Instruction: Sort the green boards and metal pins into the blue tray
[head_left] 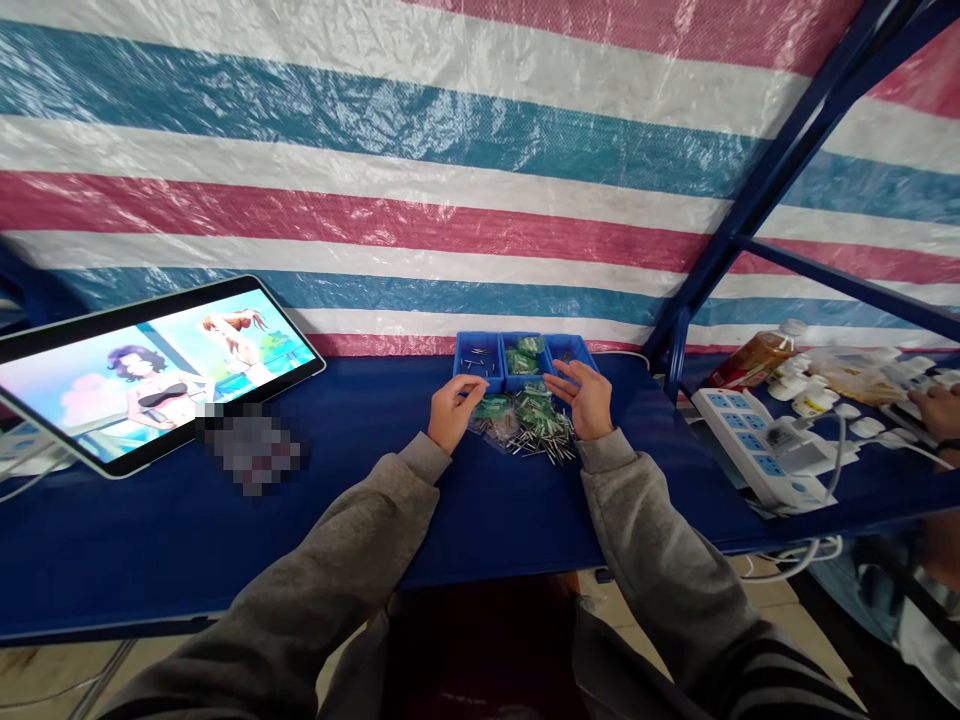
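Observation:
My left hand [451,410] is in front of the left blue bin [459,368], its thumb and fingertips pinched together; anything between them is too small to make out. My right hand [585,397] is raised beside the right blue bin [583,350], fingers apart, with nothing visible in it. Between my hands lies a pile of metal pins [546,442] with green-marked plastic bags [534,405]. More green-marked bags [525,356] fill the middle bin. A few small metal parts [480,362] rest in the left bin.
A tablet [157,375] leans at the left, near a pixelated patch. At the right are a white power strip [754,450] with cables, a drink bottle [757,355] and small white bottles [814,400]. Another person's hand [937,410] shows at the right edge. A blue frame post [675,330] stands behind.

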